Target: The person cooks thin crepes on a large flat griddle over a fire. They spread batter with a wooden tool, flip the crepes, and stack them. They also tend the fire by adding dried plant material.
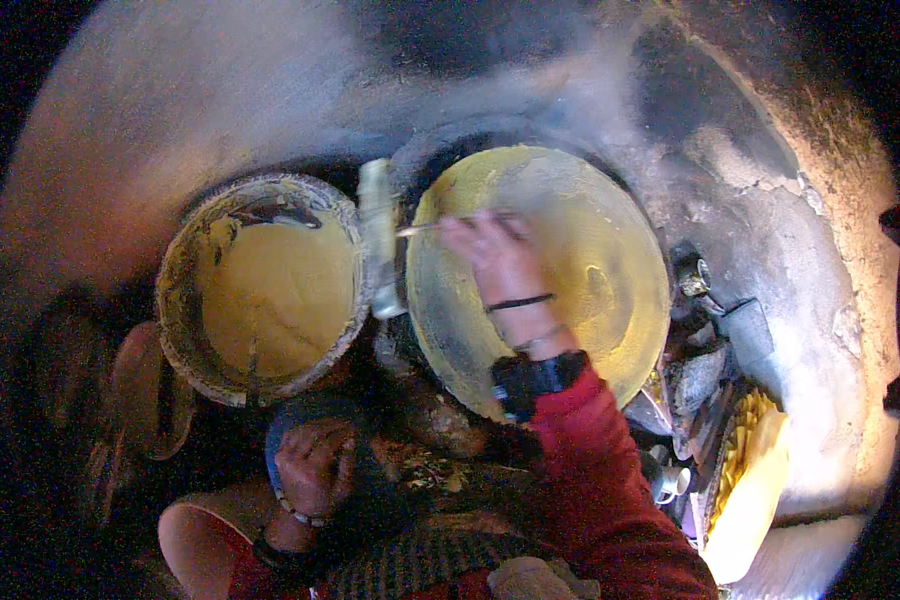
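My right hand (pixel 495 244), in a red sleeve with a black watch and bands, is blurred over a large round griddle plate (pixel 450 322). Its fingers are closed on the thin handle of a flat, pale scraper-like tool (pixel 379 240). That tool's long head lies between the griddle and a deep round pot (pixel 166 300). Yellow batter (pixel 292 277) fills much of the pot, and a thin handle stands in it at the near side. A thin yellow layer coats the griddle, thicker at its right. Below the pot rests my left hand (pixel 315 461), loosely curled; nothing in it can be made out.
At the right, a stack of folded yellow flatbreads (pixel 746 442) stands near a white mug (pixel 673 484). A small tin (pixel 694 277) and dark clutter line the griddle's right side. A soot-stained clay wall (pixel 270 90) curves behind.
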Tool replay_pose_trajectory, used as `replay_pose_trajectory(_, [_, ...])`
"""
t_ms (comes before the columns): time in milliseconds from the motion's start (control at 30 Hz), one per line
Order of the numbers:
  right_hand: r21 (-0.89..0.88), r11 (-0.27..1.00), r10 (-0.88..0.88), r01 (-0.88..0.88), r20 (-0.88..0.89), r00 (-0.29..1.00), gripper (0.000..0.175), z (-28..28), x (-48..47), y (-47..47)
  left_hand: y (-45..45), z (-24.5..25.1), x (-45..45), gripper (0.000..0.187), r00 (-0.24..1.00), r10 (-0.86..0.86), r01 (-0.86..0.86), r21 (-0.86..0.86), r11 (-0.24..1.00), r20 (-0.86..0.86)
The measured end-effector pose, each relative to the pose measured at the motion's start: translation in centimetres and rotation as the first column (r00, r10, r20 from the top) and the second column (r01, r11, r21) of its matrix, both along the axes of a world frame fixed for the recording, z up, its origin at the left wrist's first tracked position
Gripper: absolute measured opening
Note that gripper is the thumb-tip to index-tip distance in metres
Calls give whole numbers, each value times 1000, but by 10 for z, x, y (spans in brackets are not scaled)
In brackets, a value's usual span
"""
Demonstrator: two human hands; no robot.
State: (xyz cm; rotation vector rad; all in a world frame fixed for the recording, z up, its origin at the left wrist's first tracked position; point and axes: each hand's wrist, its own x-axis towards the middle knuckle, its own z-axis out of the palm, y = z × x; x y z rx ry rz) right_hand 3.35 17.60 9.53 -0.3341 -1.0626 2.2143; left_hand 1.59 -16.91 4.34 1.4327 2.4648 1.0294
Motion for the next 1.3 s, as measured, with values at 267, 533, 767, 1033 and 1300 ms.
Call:
replay_pose_trajectory(267, [224,753,-653,619,142,744,9,0,91,115,18,17,2,18,993,19,9,246,969,-114])
replay_pose_trajectory(533, [230,730,-678,643,132,723,14,-41,81,156,22,23,3,16,993,26,3,239,971,-117])
replay_pose_trajectory(767, [544,650,-736,531,279,616,15,-23,80,149,16,22,0,14,994,39,-12,251,968,-101])
replay_pose_trajectory(1033, [885,112,-909,-451,274,313,26,28,17,88,6,22,-1,12,982,68,-9,310,951,-178])
replay_pose_trajectory(1300, [287,-324,-777,-901,463,426,27,-32,-19,-66,-3,19,1,10,980,82,-20,322,947,-180])
